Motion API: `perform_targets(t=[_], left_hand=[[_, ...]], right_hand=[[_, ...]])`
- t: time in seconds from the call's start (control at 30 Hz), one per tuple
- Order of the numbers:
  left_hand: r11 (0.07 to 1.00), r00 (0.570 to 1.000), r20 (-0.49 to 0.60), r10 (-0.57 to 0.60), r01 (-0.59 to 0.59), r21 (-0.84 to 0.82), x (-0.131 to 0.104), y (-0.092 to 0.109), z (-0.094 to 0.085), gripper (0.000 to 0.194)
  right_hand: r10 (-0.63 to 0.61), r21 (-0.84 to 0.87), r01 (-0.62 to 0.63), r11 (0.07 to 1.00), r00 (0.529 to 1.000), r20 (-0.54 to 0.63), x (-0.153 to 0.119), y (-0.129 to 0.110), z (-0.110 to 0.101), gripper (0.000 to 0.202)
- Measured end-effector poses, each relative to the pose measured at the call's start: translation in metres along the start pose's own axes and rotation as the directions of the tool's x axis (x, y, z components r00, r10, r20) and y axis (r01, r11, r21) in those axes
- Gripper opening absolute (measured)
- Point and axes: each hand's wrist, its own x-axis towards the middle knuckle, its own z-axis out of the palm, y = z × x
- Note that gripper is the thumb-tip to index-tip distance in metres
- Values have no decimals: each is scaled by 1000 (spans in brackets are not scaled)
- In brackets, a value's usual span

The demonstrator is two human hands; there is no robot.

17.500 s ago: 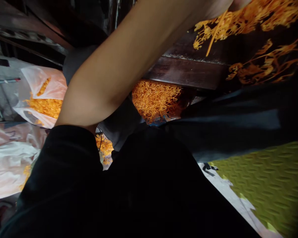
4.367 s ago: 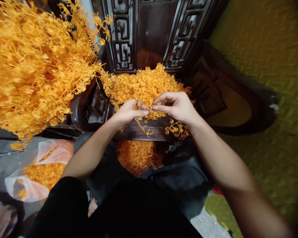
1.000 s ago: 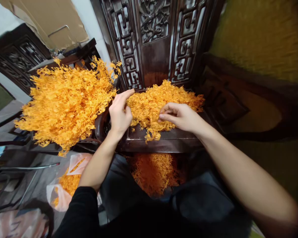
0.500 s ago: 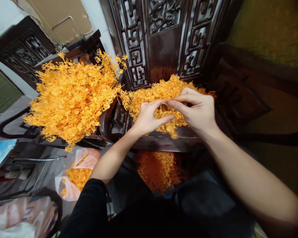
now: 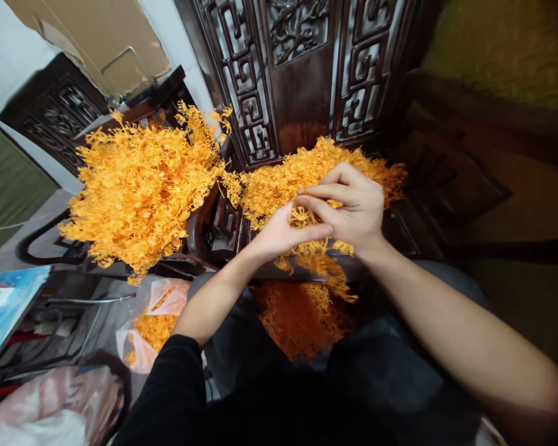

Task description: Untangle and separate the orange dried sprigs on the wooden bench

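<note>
My left hand [image 5: 278, 231] is closed around the upper part of an orange sprig [image 5: 324, 265], its thumb stretched toward my right hand. The sprig's branching, curly-tipped pieces hang below my fingers over the seat's front edge. My right hand [image 5: 356, 201] pinches at the top of the same sprig, its fingertips meeting those of my left hand. Exactly what the fingertips grip is hidden. Just behind both hands lies a heap of similar orange pieces [image 5: 279, 186] on a dark carved wooden seat [image 5: 302, 102].
A large orange bunch [image 5: 139, 192] rises to the left, beside the wooden armrest [image 5: 204, 226]. On the floor are a plastic bag [image 5: 142, 353] with orange pieces and another bag [image 5: 56, 409]. More orange strands [image 5: 302, 322] sit below, between my knees. A blue-topped table [image 5: 18, 310] stands far left.
The orange sprig now hangs lower and shows more fully below my hands. My right hand has moved left and closer to my left hand. The whole view has shifted slightly.
</note>
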Motion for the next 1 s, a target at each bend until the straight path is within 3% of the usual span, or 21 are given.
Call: perform_targets(t=[0.1, 0.2, 0.27, 0.4, 0.53, 0.67, 0.83, 0.9, 1.0], left_hand=[[989, 998, 34, -53, 48, 139, -2, 3, -2, 38], [956, 1000, 1, -5, 4, 293, -4, 4, -9, 35], [951, 1000, 4, 14, -15, 309, -5, 4, -13, 43], [976, 999, 7, 35, -36, 216, -1, 0, -24, 56], [953, 985, -115, 131, -93, 289, 3, -3, -39, 23], [876, 978, -156, 136, -45, 480, 2, -3, -45, 20], [654, 989, -79, 127, -23, 756, -1, -2, -30, 18], [669, 995, -34, 96, -39, 742, -2, -4, -19, 21], [788, 997, 32, 69, -74, 612, -5, -9, -1, 36]], right_hand=[[72, 90, -66, 994, 996, -58, 4, 1, -4, 16], [162, 150, -143, 978, 979, -124, 9, 9, -7, 24], [203, 197, -179, 964, 973, -109, 11, 17, -8, 31], [276, 327, -296, 897, 955, 107, 13, 28, -6, 42], [374, 379, -470, 797, 877, 302, 10, 24, -3, 47], [355, 338, -470, 816, 867, 349, 6, 16, 1, 46], [376, 387, -432, 814, 901, 215, 1, 14, 12, 41], [371, 388, -389, 836, 921, 123, -1, 14, 17, 42], [350, 354, -319, 879, 936, -26, -5, 12, 22, 43]])
